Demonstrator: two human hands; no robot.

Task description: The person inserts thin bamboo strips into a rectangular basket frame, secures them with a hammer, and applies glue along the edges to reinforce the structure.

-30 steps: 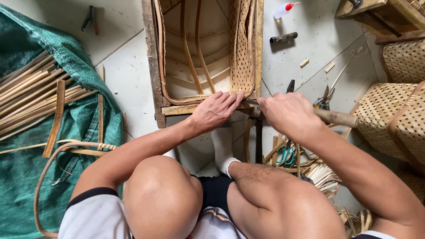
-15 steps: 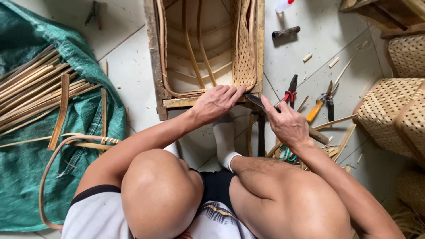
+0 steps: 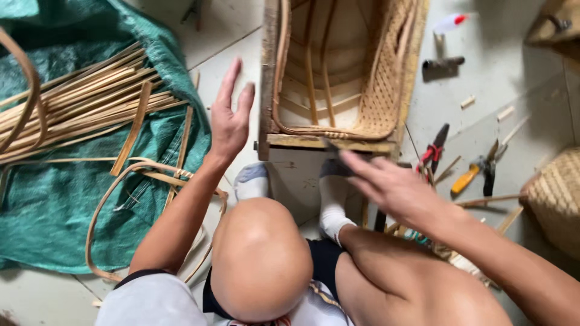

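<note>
While the left hand (image 3: 229, 124) hangs spread and empty beside the wooden-framed woven rattan box (image 3: 338, 78) on the floor, the right hand (image 3: 393, 190), fingers loose and holding nothing, hovers by its front rail, which probably wants steadying first.

You sit on a pale tiled floor (image 3: 519, 66). A green tarp (image 3: 54, 205) spreads at your left, cane strips (image 3: 78, 111) on it. Far ahead stands a wooden frame (image 3: 338, 142). To the right lie red-handled pliers (image 3: 434, 151), an orange-handled tool (image 3: 465, 179) and a woven basket (image 3: 556, 199).
</note>
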